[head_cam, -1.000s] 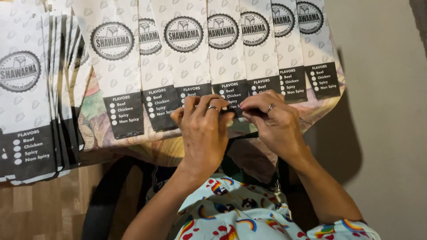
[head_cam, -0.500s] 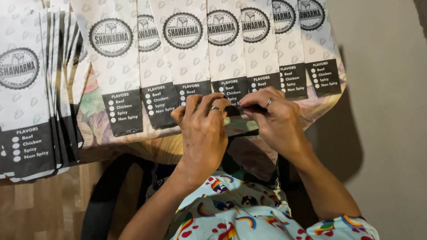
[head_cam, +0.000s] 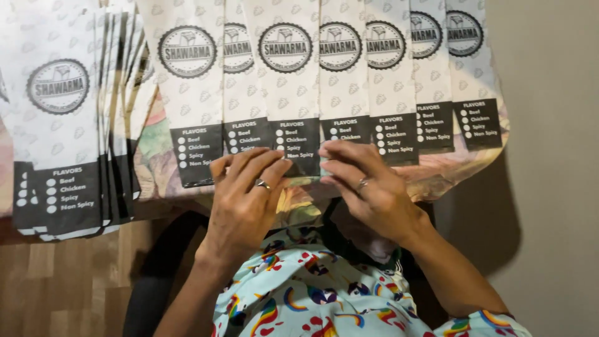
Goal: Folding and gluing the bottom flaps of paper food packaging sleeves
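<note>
White paper bags (head_cam: 287,75) overlapping, black bottom labels (head_cam: 196,153)

Both the left hand (head_cam: 246,200) and right hand (head_cam: 368,187) (each ringed) press a paper bag (head_cam: 288,87) in the overlapping row.

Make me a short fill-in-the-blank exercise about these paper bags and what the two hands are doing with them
1. The white paper bags lie overlapped in a ____ across the table.
2. Each hand wears a ____ on one finger.
3. The left hand and right hand both rest at the bags' ____ bottom ends.
4. A separate stack of bags lies on the person's ____ side.

Missing words: row; ring; black; left
</note>
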